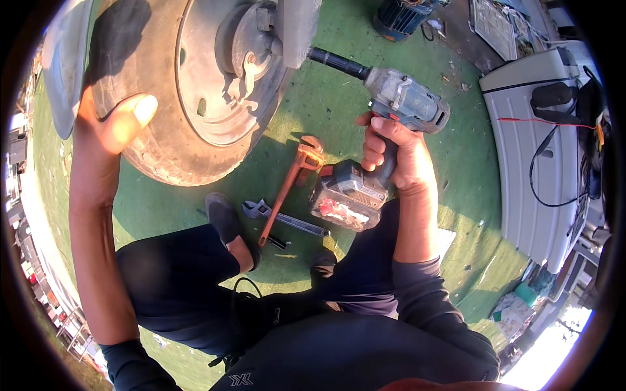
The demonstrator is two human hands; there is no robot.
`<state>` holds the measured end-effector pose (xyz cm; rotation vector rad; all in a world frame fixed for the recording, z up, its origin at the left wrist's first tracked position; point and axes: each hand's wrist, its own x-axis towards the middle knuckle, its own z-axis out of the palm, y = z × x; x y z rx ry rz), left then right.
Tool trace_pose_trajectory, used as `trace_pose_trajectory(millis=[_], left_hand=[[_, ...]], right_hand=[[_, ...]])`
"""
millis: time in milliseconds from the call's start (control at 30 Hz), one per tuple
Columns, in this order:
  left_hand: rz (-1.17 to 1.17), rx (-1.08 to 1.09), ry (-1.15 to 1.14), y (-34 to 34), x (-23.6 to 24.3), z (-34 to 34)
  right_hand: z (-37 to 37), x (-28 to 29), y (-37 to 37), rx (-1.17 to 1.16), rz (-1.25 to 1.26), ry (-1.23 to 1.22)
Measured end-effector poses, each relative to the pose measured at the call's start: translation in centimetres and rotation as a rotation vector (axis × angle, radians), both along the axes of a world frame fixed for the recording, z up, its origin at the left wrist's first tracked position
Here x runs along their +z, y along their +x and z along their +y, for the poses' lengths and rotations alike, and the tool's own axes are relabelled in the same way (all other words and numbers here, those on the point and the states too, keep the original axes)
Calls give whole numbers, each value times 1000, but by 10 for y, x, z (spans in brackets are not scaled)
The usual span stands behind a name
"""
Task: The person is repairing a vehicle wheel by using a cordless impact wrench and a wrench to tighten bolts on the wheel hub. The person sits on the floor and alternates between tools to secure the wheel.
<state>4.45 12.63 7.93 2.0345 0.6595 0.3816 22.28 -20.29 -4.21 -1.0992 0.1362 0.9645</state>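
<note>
My right hand point(405, 151) is wrapped round the handle of a grey cordless impact wrench point(412, 99) with a large battery point(349, 199) at its base. A long black socket point(339, 62) runs from its nose to a grey metal part point(297, 32) beside the wheel hub, which hides the socket's tip. On the left, my left hand point(111, 130) grips the worn tyre point(147, 78), thumb over the tread. Its other fingers are mostly hidden near a pale fender point(65, 72). Inside the tyre sits a dusty steel rim point(208, 114).
An orange pipe wrench point(285, 186) and a silver adjustable wrench point(293, 222) lie on the green floor point(456, 176) between my feet. A blue motor point(399, 21) stands at the far side. To the right is a pale grey panelled body point(531, 169) with dark cables.
</note>
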Motion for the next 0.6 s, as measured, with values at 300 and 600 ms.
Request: trace_pose_trajectory(millis=[300,600], left_hand=[[1,17,-64,4,2,-2],[29,-16,-158,2,1,6]], right_hand=[[-1,6,5,18,-129,-44],[1,1,15,32,-136,-52]])
